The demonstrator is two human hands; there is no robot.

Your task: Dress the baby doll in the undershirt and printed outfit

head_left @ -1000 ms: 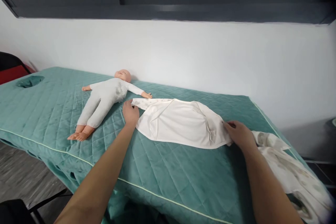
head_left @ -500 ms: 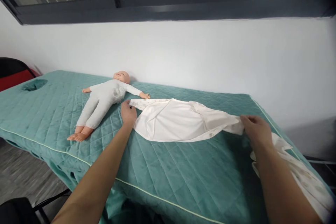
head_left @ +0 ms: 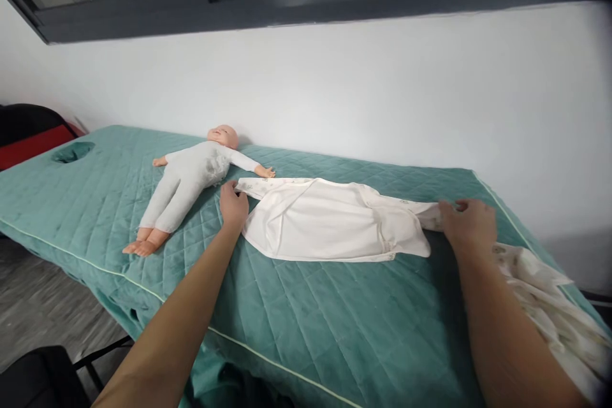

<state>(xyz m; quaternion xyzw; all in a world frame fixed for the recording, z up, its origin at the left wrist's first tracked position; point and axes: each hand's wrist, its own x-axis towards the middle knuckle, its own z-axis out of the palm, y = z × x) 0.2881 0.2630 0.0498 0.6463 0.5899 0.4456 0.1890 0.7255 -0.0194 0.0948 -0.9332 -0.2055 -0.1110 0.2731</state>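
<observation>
A white baby shirt (head_left: pixel 320 223) with a small print on its sleeves lies spread on the green quilted bed cover. My left hand (head_left: pixel 233 205) pinches the end of its left sleeve, close to the doll's outstretched hand. At the other side my right hand (head_left: pixel 468 226) grips the end of the right sleeve, its fingertips partly hidden. The lower right corner of the shirt lies flat on the cover. To the left a baby doll (head_left: pixel 198 166) in a white bodysuit lies on its back, arms spread.
More white printed cloth (head_left: pixel 549 306) lies crumpled at the bed's right end, partly behind my right forearm. The bed (head_left: pixel 296 319) stands against a white wall below a dark window frame (head_left: pixel 287 6). A face hole (head_left: pixel 72 152) is at its left end, near a red and black chair (head_left: pixel 36 134).
My right hand has shifted slightly on the right sleeve, which now stretches out separately from the shirt's body. The lower right corner has unfolded. My left hand stays in place.
</observation>
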